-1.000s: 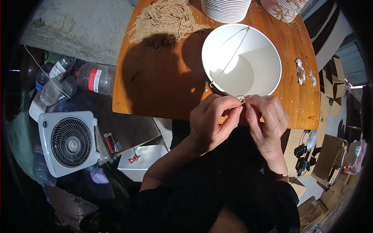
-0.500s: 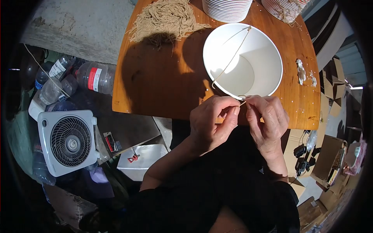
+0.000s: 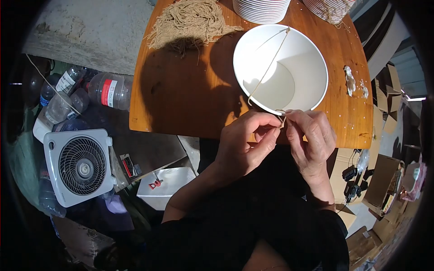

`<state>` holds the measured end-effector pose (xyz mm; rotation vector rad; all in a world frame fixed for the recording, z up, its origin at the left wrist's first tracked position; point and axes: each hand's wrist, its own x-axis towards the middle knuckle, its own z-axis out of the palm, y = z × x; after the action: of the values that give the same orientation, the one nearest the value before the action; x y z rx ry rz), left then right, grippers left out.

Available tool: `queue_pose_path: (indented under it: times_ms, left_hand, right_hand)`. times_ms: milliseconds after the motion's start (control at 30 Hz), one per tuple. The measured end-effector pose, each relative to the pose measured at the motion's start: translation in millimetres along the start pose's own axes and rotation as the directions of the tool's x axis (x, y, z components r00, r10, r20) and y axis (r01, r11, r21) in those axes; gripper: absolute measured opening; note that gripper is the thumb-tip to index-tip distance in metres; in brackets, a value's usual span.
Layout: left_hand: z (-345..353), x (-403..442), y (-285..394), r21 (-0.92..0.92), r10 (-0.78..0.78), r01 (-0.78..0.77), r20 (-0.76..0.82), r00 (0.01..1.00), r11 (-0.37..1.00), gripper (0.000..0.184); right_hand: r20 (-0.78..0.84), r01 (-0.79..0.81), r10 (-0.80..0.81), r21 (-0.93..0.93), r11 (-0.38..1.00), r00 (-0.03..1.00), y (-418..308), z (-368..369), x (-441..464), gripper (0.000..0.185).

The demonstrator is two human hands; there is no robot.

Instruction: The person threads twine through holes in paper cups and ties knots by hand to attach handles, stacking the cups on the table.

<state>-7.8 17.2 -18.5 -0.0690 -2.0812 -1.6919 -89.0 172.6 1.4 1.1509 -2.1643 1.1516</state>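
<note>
A white paper bucket (image 3: 312,67) lies tipped with its mouth facing me at the table's near edge. Beige string (image 3: 273,61) is fastened at its far rim and slants across the opening toward the near side. At the near rim, my left hand (image 3: 248,140) pinches a short piece of string between thumb and index finger. Just beside it, my right hand (image 3: 313,140) pinches the same string by the rim. A small bent bit of string shows between the fingertips; whether it is knotted I cannot tell.
On the wooden table (image 3: 181,99) lie a heap of beige strings (image 3: 192,22), a stack of buckets (image 3: 261,11), another stack with strings (image 3: 330,10), and a crumpled whitish scrap (image 3: 349,81). Left of the table are a fan (image 3: 83,168) and plastic bottles (image 3: 115,90).
The string between my fingertips now bends in a small loop where it was a straighter end. My left fingertips have shifted slightly; the bucket stays nearly in place.
</note>
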Motion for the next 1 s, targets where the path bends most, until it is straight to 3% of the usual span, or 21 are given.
queue_pose_path:
  times_ms: [133, 200, 367, 467, 533, 567, 633, 667, 733, 1000]
  left_hand:
    - [-6, -3, 4, -0.167, -0.14, 0.148, 0.059, 0.988, 0.975, 0.011]
    - [-9, 0, 15, -0.32, -0.427, 0.446, 0.131, 0.895, 0.836, 0.01]
    - [-8, 0, 9, -0.337, -0.385, 0.409, 0.137, 0.913, 0.848, 0.013]
    - [-7, 0, 13, -0.357, -0.475, 0.509, 0.185, 0.86, 0.783, 0.014]
    - [-1, -4, 7, -0.3, -0.34, 0.346, 0.074, 0.938, 0.889, 0.014]
    - [-1, -5, 5, -0.298, -0.34, 0.346, 0.074, 0.937, 0.889, 0.014]
    - [-1, -4, 2, -0.072, -0.121, 0.12, 0.004, 0.993, 0.99, 0.018]
    - [0, -3, 2, -0.072, -0.122, 0.122, 0.004, 0.993, 0.99, 0.018]
    - [1, -1, 4, 0.201, 0.093, -0.084, -0.031, 0.995, 0.976, 0.022]
    - [-1, -2, 6, 0.164, 0.06, -0.057, -0.012, 0.998, 0.985, 0.024]
  right_hand:
    - [-0.092, -0.011, 0.012, 0.01, 1.0, 0.996, -1, 4, -6, 0.024]
    - [-0.107, -0.033, 0.037, 0.04, 0.999, 0.994, 0, 0, -12, 0.021]
    - [-0.062, -0.029, 0.033, 0.069, 0.997, 0.998, 2, 6, -24, 0.021]
    - [-0.064, -0.033, 0.039, 0.095, 0.995, 0.997, 1, 9, -25, 0.019]
    - [-0.044, -0.071, 0.077, 0.124, 0.99, 0.996, -1, 8, -25, 0.019]
    - [-0.045, -0.072, 0.078, 0.125, 0.99, 0.996, -2, 9, -25, 0.019]
    - [-0.052, -0.114, 0.124, 0.168, 0.979, 0.991, -5, 11, -25, 0.018]
    - [-0.052, -0.115, 0.125, 0.168, 0.979, 0.991, -5, 13, -25, 0.018]
    - [-0.077, -0.08, 0.093, 0.154, 0.985, 0.993, -6, 16, -26, 0.018]
    - [-0.076, -0.118, 0.13, 0.144, 0.983, 0.989, -6, 15, -24, 0.019]
